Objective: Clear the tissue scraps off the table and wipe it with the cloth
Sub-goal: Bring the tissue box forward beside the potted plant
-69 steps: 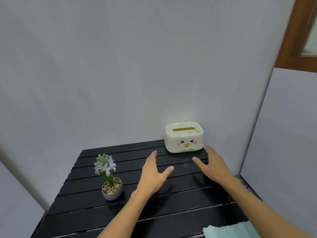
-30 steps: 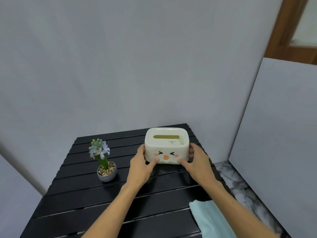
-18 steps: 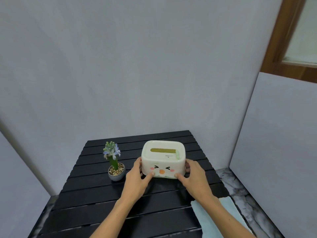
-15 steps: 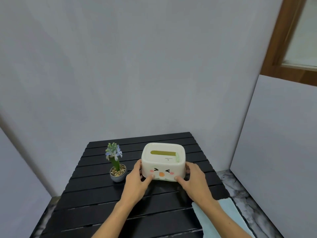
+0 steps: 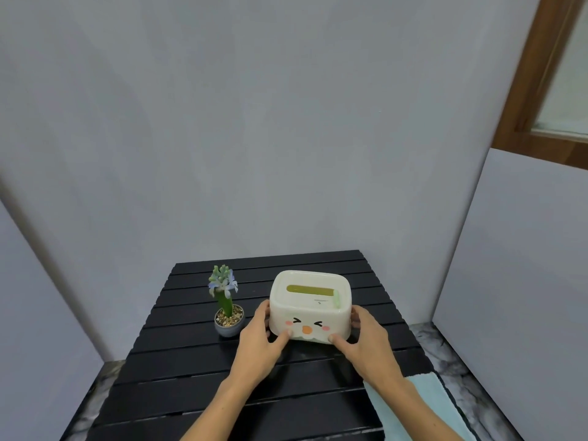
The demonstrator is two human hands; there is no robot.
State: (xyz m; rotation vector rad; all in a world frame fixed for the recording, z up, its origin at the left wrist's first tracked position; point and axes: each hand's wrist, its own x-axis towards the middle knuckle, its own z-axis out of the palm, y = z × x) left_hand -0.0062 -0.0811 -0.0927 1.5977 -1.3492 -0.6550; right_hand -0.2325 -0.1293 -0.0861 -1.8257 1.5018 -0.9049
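Note:
A cream tissue box (image 5: 310, 305) with a cartoon face and a slot on top sits near the middle of the black slatted table (image 5: 197, 383). My left hand (image 5: 259, 342) grips its left side and my right hand (image 5: 366, 340) grips its right side, thumbs on the front. A light blue cloth (image 5: 426, 399) lies at the table's near right corner, partly under my right forearm. No tissue scraps show on the table.
A small grey pot with a blue-flowered plant (image 5: 226, 308) stands just left of the box. Grey walls close in behind and on both sides. A marble floor (image 5: 445, 351) shows past the table's right edge.
Both hands went from resting flat on the table to gripping the tissue box, and the box has come from the back right corner toward the table's middle.

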